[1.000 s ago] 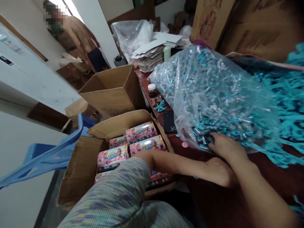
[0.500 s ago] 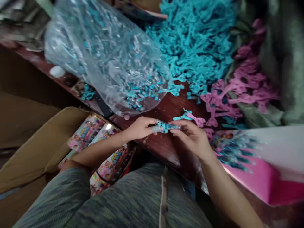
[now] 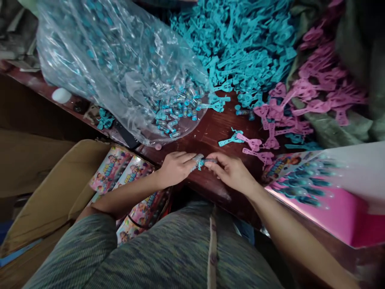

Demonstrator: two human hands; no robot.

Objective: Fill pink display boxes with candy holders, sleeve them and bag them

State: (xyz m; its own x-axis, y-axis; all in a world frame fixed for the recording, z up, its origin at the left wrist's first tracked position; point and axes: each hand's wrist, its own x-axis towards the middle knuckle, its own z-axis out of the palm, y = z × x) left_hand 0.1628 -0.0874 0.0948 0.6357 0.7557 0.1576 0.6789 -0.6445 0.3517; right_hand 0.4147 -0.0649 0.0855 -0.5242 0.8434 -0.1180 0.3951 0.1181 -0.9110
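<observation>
My left hand (image 3: 178,169) is closed, its thumb and finger pinching one end of a small turquoise plastic piece (image 3: 199,163). Shiny clear wrapping, like tape, covers the tips of those fingers. My right hand (image 3: 231,171) pinches the narrow other end of the piece, whose exact kind is too small to make out. Just beyond the hands lie a loose turquoise plastic part (image 3: 231,138) and pink plastic parts (image 3: 258,155). Further off, a clear plastic bag (image 3: 135,84) spills small transparent tubes with blue ends (image 3: 173,124) onto the dark red table (image 3: 210,128).
Turquoise parts (image 3: 249,44) form a big heap at the back, with pink parts (image 3: 319,88) to its right. At right stands a pink and white box (image 3: 333,220) bearing a row of blue pieces (image 3: 309,186). Printed cartons (image 3: 111,168) sit in a brown cardboard box (image 3: 72,176) at lower left.
The view has shifted slightly and become sharper. My hands have drawn a little closer together, and my left fingers now cover more of the turquoise piece.
</observation>
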